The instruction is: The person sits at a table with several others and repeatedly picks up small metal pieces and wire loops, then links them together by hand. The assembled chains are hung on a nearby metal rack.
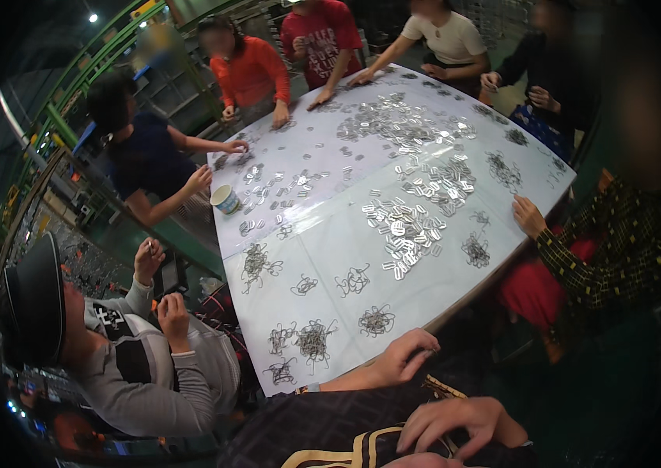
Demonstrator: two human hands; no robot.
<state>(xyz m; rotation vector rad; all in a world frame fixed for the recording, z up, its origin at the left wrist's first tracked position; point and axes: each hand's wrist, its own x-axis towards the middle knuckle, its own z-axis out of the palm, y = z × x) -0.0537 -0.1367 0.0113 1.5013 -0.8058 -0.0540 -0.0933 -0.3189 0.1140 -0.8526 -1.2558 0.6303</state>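
Observation:
My left hand [407, 357] is over the near edge of the white table [322, 234]. Its fingers are bent in against the thumb, and whatever they pinch is too small to make out. Closer to my body, my right hand [459, 425] is curled in front of my dark, gold-trimmed shirt; its fingertips are partly hidden. The pile nearest my left hand is a tangle of thin bent wire pieces [377, 320]. A larger wire tangle [315, 342] lies to its left. Farther in, many flat, slotted silver metal pieces [404, 234] are heaped mid-table.
A paper cup [226, 199] stands at the table's left edge. A person in a grey top [159, 374] sits close on my left, and a person in a patterned sleeve [611, 257] sits at the right. Several others work along the left and far sides.

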